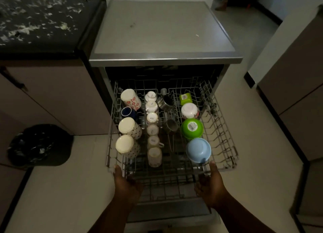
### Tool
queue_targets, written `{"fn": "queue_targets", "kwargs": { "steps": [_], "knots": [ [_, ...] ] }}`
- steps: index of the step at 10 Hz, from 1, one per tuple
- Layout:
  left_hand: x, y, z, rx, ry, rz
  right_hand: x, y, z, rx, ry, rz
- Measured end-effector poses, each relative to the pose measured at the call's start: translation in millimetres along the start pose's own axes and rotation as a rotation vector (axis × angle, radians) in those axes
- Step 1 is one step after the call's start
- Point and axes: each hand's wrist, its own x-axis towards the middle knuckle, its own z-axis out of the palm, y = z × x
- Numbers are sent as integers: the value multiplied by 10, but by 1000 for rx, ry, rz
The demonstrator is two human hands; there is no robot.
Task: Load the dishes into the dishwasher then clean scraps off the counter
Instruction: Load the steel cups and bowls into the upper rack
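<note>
Upper rack [225, 131]: loaded, probably heavy, crockery fragile; left hand [125, 184] and right hand [212, 185] gripped its front rail.

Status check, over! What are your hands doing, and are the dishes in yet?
Left hand and right hand grip the upper rack front edge. Rack out, loaded with cups and bowls. Scraps wait on the counter. Nothing blocking.

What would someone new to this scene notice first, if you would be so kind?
Probably the pulled-out grey wire dishwasher rack, packed with upturned cups and bowls, the bright green plastic bowl and pale blue plastic bowl standing out on its right side. The left hand and right hand grip its front edge. On the dark stone counter, upper left, lie pale food scraps.
</note>
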Motion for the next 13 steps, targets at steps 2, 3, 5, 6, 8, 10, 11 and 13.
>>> {"fn": "queue_targets", "kwargs": {
  "steps": [2,3,5,6,8,10,11,13],
  "knots": [
    [340,-33,200,-95,-23,78,204,-197,322,264,-128,-61],
    [597,9,226,-173,54,168,295,-256,463,307,-157,-93],
    [1021,213,517,-30,-161,206,627,-668,781,152,-194,-101],
    [1350,324,788,196,-200,303,957,-838,970,22,-202,-208],
    [2038,568,1335,799,-24,836,1623,-1250,1520,-380,-113,-639],
    [2527,979,1811,1295,389,1502,2020,-1695,2256,-325,-156,-655],
    [2730,1143,1921,1675,401,1676,2144,-1867,2407,-264,-186,-627],
    [2987,1471,2152,1886,337,1729,2341,-2054,2706,-175,-96,-589]
  ]
}}
